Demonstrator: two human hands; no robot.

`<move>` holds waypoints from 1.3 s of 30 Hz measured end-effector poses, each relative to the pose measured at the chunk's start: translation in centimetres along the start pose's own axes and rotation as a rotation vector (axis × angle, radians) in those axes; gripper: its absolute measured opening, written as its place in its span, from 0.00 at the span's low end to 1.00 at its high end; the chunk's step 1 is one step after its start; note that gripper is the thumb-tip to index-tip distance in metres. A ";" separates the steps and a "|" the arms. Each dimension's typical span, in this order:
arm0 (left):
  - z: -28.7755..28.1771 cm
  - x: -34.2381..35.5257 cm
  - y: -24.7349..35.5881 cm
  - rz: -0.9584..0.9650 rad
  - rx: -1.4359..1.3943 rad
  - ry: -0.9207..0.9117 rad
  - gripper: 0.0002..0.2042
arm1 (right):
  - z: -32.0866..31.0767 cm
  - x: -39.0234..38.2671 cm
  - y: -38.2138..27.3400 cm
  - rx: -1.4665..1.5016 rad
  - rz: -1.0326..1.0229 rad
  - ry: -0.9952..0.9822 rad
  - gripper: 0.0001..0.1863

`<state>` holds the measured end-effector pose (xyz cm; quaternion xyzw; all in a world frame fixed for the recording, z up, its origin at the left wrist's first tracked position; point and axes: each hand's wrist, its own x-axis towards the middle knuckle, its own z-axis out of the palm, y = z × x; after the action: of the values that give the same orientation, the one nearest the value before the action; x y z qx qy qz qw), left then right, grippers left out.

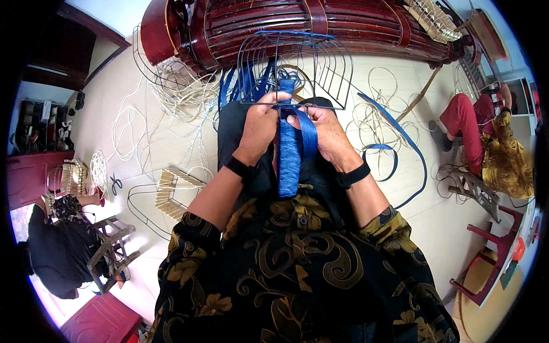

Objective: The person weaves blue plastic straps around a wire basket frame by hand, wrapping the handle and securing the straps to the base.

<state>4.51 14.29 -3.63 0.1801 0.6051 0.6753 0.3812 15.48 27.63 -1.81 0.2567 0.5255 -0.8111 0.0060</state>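
Presently both hands work at the near end of a wire frame (297,68) resting on the person's lap. The left hand (258,123) is closed round the frame's handle (290,154), thumb and fingers clamped near its top. The right hand (325,134) is curled, pinching a blue strip (309,132) that loops over the handle and crosses just under the left thumb.

Progress, as judged: the handle is covered in blue winding along nearly all its visible length, tight and even. The frame's body is bare wire, ribs uncovered, with only loose blue strands (243,80) hanging through it. So the wrap is done on one part; the cage remains wholly open. A long tail of strip (409,143) trails across the floor to the right, well apart from the hands, so material is left in supply.

Not determinable: where the winding ends under the left palm; whether the strip is knotted or merely held; the handle's lower end, lost against the dark lap. White cord (171,97) lies heaped on the floor at left. Seated people at both edges are cut off by the rim.
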 end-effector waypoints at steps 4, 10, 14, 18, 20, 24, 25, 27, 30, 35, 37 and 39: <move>-1.1 -0.9 -1.7 -0.216 -0.591 0.044 0.09 | -0.2 0.1 0.7 0.068 -0.044 0.025 0.04; -3.9 -3.1 0.1 -0.254 -0.159 -0.182 0.08 | -1.6 -0.3 0.6 0.095 -0.036 -0.010 0.04; -3.3 -2.7 1.8 -0.312 0.242 -0.038 0.07 | -1.1 -0.4 0.5 0.104 -0.028 -0.030 0.05; -1.0 -2.5 1.4 0.053 0.572 0.423 0.12 | -0.4 0.4 0.9 0.058 -0.054 -0.033 0.08; -0.4 -3.1 1.1 -0.054 0.090 0.587 0.10 | 0.0 -0.4 0.2 -0.055 -0.016 -0.037 0.08; -2.4 -4.1 0.9 -0.150 -0.692 0.494 0.10 | -0.4 -0.2 1.1 -0.052 -0.034 -0.031 0.05; -2.7 -4.5 0.9 -0.082 -0.660 0.422 0.10 | -0.1 -0.1 1.1 -0.013 -0.038 -0.025 0.04; -2.8 -5.6 1.3 0.049 -0.592 0.276 0.10 | -0.3 0.1 0.9 0.008 -0.022 -0.041 0.04; -4.5 -6.7 2.2 0.021 -0.321 -0.026 0.12 | -0.5 0.0 0.6 0.017 -0.004 -0.077 0.05; -4.8 -5.5 4.9 -0.301 0.029 -0.170 0.12 | -0.1 0.1 0.4 0.004 -0.006 -0.121 0.04; -5.0 -4.8 5.7 -0.267 0.091 -0.224 0.13 | 0.0 0.0 0.0 -0.023 -0.031 -0.132 0.05; -6.0 -4.5 5.2 -0.139 0.085 -0.235 0.13 | -0.1 -0.2 -0.6 -0.015 -0.041 -0.137 0.05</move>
<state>1.65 7.07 1.15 0.2315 0.5955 0.5951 0.4875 15.51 27.91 -1.26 0.1896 0.5352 -0.8228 0.0272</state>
